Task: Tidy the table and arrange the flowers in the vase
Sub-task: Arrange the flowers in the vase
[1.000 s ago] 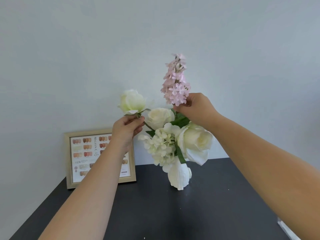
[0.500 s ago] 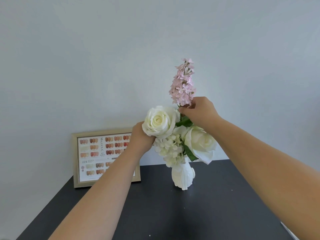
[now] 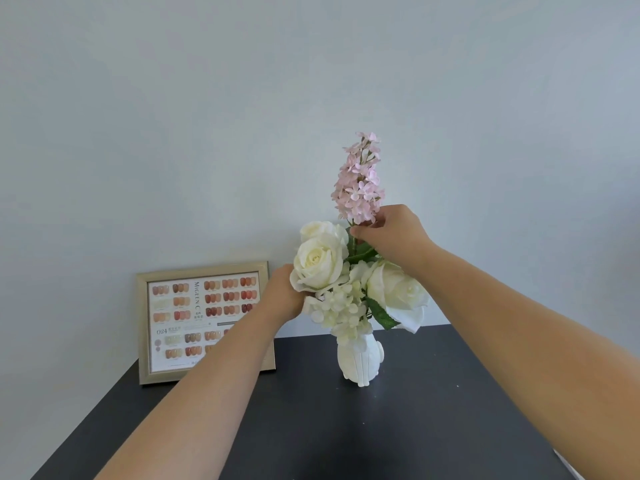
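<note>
Right hand (image 3: 394, 237) has a pinch grip on the thin green stem of the tall pink lilac-like flower spike (image 3: 360, 181), fingertips pressed together just under the lowest blossoms, so the spike stands pretty much upright above the rest of the bunch. Left hand (image 3: 284, 294) is tucked in behind and under the big cream-white rose on the left (image 3: 317, 263), touching it, but the bloom covers the fingers so I honestly can't tell if that grip is closed on the stem or just cupping it. Both bare forearms come in from the bottom corners over the dark matte counter (image 3: 311, 427). The flowers all sit in the small white ribbed ceramic vase (image 3: 360, 362), which stands upright on the counter about mid-way back, a bit right of centre. In the bunch: a cluster of small cream hydrangea-type blossoms (image 3: 341, 310) right over the vase mouth, another large white rose (image 3: 396, 292) leaning out to the right with a green leaf (image 3: 382, 315) below it, and a smaller white rosebud (image 3: 317, 230) peeking up behind the left rose. Further back on the left, a pale gold-framed nail colour sample chart (image 3: 194, 313) leans against the plain light grey wall (image 3: 173, 116), partly hidden by the left forearm.
</note>
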